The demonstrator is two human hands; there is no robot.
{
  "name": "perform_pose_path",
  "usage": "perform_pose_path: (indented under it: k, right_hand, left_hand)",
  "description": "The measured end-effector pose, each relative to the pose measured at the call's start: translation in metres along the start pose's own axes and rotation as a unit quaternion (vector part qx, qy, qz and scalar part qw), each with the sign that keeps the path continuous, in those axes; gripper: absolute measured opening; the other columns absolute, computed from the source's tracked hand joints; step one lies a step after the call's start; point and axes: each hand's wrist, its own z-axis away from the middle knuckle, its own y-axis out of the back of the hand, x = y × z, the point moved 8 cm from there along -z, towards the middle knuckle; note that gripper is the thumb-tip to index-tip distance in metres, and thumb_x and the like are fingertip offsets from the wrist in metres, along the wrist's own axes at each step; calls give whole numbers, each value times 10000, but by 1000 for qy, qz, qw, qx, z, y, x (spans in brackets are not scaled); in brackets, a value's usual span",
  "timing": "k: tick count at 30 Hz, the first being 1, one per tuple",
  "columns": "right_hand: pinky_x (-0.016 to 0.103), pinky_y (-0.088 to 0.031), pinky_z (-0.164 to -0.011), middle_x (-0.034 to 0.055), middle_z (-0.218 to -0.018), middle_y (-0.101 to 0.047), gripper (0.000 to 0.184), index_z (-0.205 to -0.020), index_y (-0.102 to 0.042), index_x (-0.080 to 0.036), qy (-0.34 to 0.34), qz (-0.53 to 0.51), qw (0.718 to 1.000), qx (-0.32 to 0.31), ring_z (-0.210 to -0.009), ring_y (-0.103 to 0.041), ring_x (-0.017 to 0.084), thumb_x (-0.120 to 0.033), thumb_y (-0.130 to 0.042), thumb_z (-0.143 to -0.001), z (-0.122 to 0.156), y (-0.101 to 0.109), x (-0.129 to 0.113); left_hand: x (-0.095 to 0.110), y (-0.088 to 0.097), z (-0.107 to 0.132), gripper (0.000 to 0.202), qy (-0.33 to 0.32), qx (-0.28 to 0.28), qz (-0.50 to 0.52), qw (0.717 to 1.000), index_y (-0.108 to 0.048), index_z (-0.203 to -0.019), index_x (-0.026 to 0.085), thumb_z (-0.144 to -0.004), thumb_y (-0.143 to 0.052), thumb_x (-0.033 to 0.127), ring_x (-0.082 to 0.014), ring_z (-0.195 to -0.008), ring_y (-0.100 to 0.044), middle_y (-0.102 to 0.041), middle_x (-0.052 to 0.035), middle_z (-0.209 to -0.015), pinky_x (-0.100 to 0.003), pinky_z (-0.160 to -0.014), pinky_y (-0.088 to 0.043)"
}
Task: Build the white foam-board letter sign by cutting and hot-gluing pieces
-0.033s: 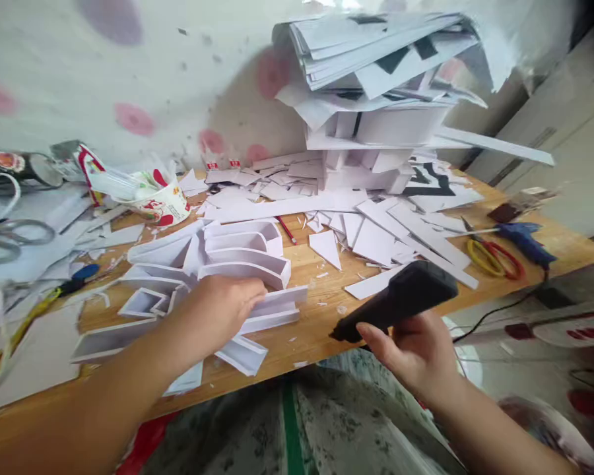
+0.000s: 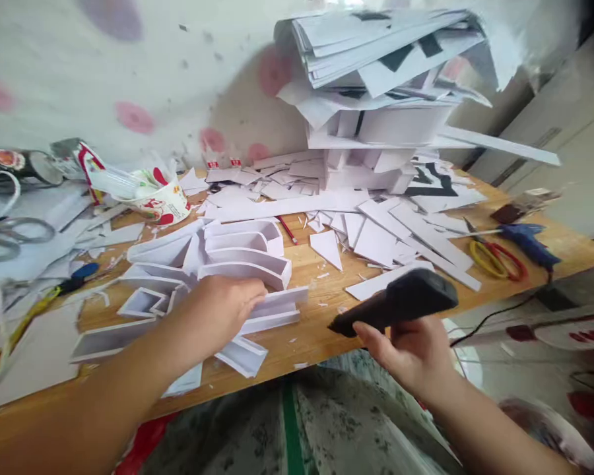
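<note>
My left hand is closed, its fingertips pinching a white foam-board piece with thin upright walls; the exact grip is hidden under the hand. My right hand is wrapped round a black glue gun, whose nozzle points left over the front of the table, apart from the board piece. Around my left hand stand several white walled foam-board shapes, among them a curved one behind it and an angular one to its left. A short channel-shaped piece lies nearer the table's front edge.
White offcuts cover the back of the wooden table. A tall stack of boards rises there. Yellow-and-red scissors and a blue glue gun lie right. A paper tub, red pencil and yellow cutter stand or lie left.
The nozzle of the black glue gun has risen very slightly with my right hand. My left hand stays in place on the foam-board piece.
</note>
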Motion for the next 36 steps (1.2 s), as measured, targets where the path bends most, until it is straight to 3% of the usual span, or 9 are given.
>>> perform_pose_path:
  k: [7, 13, 18, 23, 27, 36]
  right_hand:
    - [177, -334, -384, -48, -526, -505, 79, -741, -578, -168, -17, 10, 994, -109, -423, -447, 69, -235, -586, -783, -26, -22, -11]
    - [181, -364, -412, -26, -509, -522, 123, -700, -594, -152, 3, 76, 991, -113, -420, -486, 78, -232, -551, -784, -35, -36, -20]
    - [204, -366, -439, -23, -534, -527, 137, -686, -568, -177, 64, 114, 987, -97, -446, -512, 95, -241, -557, -807, -31, -46, -25]
    - [204, -435, -500, -3, -664, -615, 48, -863, -579, -184, 82, 90, 987, -102, -545, -584, 111, -200, -568, -818, -33, -47, -31]
    - [201, -505, -623, 38, -836, -675, 319, -1143, -528, -149, 84, 66, 989, -99, -687, -647, 120, -131, -543, -824, -35, -44, -36]
    - [230, -479, -651, 20, -874, -590, 276, -1059, -589, -207, 36, -21, 980, -195, -733, -592, 118, -123, -609, -797, -29, -57, -25]
  left_hand:
    - [3, -4, -3, 281, 4, -44, 2, 999, -674, -856, 200, -903, -398, 229, -151, -686, -609, -684, 5, -772, -252, -621, -369]
    - [4, -2, -5, 241, 20, -67, 28, 997, -681, -868, 206, -878, -441, 199, -142, -665, -602, -676, 7, -757, -241, -599, -367]
    - [5, -1, -5, 212, 8, -57, 19, 998, -653, -805, 200, -856, -451, 158, -131, -624, -582, -658, 14, -714, -232, -562, -337]
    - [6, 0, -5, 190, -10, -32, 19, 999, -631, -774, 196, -852, -464, 149, -128, -638, -574, -644, 13, -717, -226, -556, -322]
    - [5, 0, -3, 202, -12, -25, -3, 1000, -639, -785, 201, -864, -460, 151, -140, -626, -558, -623, 7, -692, -242, -553, -306]
    - [5, -3, -3, 222, -12, -38, 3, 999, -656, -816, 204, -875, -444, 172, -142, -648, -566, -633, 7, -718, -243, -560, -323]
